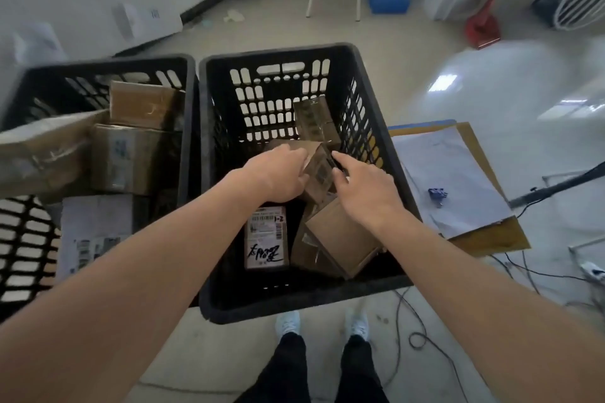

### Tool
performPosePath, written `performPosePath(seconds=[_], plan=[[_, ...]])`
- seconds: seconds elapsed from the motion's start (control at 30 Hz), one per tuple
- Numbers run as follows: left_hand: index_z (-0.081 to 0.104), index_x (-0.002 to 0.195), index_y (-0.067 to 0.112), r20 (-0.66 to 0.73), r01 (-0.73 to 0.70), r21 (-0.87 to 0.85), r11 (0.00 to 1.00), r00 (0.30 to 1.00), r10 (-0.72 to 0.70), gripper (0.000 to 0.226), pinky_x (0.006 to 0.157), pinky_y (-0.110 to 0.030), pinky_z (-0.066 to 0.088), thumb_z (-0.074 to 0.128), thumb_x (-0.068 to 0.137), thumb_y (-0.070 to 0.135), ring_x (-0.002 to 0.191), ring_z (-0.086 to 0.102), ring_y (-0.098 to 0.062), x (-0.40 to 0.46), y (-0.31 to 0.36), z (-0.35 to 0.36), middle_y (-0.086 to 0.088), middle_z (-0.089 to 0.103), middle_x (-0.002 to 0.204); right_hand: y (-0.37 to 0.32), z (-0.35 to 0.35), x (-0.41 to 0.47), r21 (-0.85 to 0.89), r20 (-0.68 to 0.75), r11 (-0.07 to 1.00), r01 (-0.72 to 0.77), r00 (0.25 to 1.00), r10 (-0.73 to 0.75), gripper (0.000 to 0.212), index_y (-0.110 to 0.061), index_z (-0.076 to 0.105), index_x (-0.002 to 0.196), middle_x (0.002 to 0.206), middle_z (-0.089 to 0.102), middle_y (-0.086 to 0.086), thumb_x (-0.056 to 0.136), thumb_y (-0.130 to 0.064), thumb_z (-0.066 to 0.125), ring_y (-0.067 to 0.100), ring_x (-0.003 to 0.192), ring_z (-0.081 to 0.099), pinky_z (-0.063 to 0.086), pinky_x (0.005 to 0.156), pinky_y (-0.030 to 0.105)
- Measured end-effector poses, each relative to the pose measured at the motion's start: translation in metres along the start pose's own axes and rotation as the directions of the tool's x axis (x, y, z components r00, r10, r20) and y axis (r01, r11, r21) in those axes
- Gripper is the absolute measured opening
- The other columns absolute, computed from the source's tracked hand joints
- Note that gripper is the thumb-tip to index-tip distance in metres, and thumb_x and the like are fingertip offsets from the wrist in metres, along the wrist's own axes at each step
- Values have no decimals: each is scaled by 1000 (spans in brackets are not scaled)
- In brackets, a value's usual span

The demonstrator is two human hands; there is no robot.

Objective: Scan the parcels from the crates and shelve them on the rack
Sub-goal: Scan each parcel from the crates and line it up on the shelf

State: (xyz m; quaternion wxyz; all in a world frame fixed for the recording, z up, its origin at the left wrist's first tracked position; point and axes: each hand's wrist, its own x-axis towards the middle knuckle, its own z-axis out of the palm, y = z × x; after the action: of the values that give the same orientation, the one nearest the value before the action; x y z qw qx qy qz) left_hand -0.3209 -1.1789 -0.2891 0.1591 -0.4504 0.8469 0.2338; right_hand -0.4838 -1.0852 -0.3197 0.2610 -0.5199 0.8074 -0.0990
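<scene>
**Step in hand: lifting a parcel out of the crate**

Head view: both hands work inside the right-hand black slotted plastic crate (209,173), near its middle. The left hand (281,173) curls its fingers over the top of a small brown cardboard parcel (319,170) with a barcode label; the right hand (363,186) reaches for the parcel's right side, fingers loosely spread, thumb at the box edge — contact cannot be confirmed. More parcels lie toward the crate's near wall. Judged next: secure the hold, raise the parcel clear, expose the barcode for scanning. No scanner or rack is visible.
</scene>
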Motion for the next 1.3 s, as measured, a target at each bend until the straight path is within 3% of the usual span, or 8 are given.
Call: performPosePath(seconds=[0.17,0.33,0.53,0.67,0.73,0.93,1.1,1.3], plan=[[5,165,49,27,21,-29,999,999,-20,82,96,-50,57,59,103,41,120,60,-37,32,1,20,-16,39,152,8,14,17,24,-3,999,-27,1000,27,50,-49,33,158,137,65,7,109,-54,37,35,124,60,54,101,56],[14,161,61,54,73,-71,995,996,-69,78,76,-36,52,55,104,28,99,56,-27,44,4,29,-14,31,158,8,16,24,34,36,999,-23,999,21,51,-48,31,161,139,63,11,111,-51,37,35,124,60,55,101,56],[28,165,44,-134,146,-205,968,975,-176,70,104,-45,54,56,104,23,131,54,-34,37,-24,15,-11,32,162,8,12,32,59,65,998,-23,998,19,50,-48,30,161,143,62,10,111,-50,36,36,133,56,46,112,59],[25,164,31,-173,320,-119,940,926,-336,95,116,-61,41,76,89,59,143,38,-46,39,-35,12,-20,22,162,5,9,33,52,74,999,-2,997,-2,49,-48,31,160,145,61,9,112,-50,36,36,134,55,46,112,57],[26,153,27,-209,377,-132,916,893,-398,97,112,-65,43,84,81,56,136,41,-49,40,-38,13,-23,26,153,5,10,34,57,78,998,6,997,-11,48,-50,32,159,143,62,8,111,-51,36,37,132,56,49,109,57],[-2,158,61,-183,347,-289,892,895,-407,119,110,-63,45,86,81,42,131,41,-53,28,-50,16,-24,17,154,1,17,34,79,105,997,24,994,-33,48,-48,33,158,142,65,5,110,-52,37,33,128,60,51,108,58],[33,150,48,-300,276,-391,878,864,-405,91,109,-57,48,86,76,49,124,48,-47,16,-39,6,-17,25,142,-9,2,20,149,142,989,13,989,-34,49,-43,36,160,146,63,1,112,-49,35,28,124,62,46,112,56],[39,131,35,-463,194,-455,869,783,-417,67,99,-51,54,83,82,49,117,53,-41,-5,-31,-19,-13,31,136,-24,-35,-2,245,175,969,16,983,-60,50,-34,36,163,144,64,0,113,-43,38,24,131,59,35,122,56]])
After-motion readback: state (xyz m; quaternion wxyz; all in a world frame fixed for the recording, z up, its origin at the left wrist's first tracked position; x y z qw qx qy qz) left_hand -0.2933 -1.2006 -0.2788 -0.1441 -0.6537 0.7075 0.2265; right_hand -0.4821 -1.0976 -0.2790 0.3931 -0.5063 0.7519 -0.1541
